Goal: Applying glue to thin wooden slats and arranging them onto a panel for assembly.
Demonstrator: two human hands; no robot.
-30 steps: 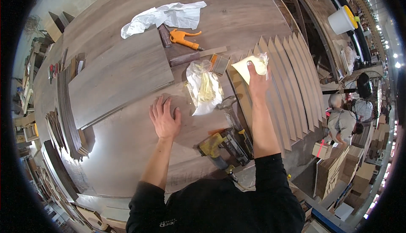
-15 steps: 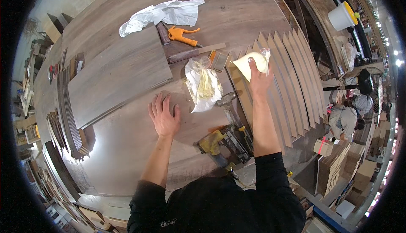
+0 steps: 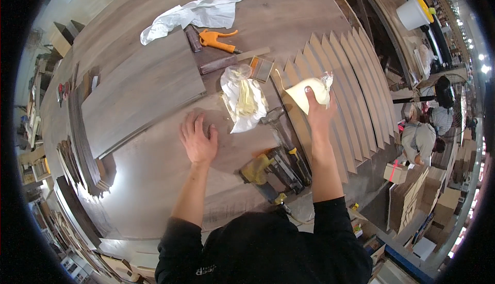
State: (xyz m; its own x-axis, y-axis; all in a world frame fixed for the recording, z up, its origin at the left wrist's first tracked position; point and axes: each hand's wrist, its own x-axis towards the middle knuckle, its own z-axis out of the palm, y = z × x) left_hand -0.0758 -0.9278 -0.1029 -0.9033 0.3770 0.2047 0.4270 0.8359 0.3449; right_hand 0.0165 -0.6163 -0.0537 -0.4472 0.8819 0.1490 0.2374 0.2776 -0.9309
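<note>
At one o'clock from the worker (image 3: pixel 260 250), a pale-yellow bag (image 3: pixel 300 94) sits over layered boards (image 3: pixel 352 101), the right hand's (image 3: pixel 320 113) fingers clamping it; aiming seems underway, steady squeezing called for. At eleven, the left hand (image 3: pixel 199 142) lies, fingers apart.

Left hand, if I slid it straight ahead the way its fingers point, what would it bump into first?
Your left hand would probably meet the near edge of the large grey-brown board, close to its right-hand corner, though how high that edge sits is hard to judge.
</note>
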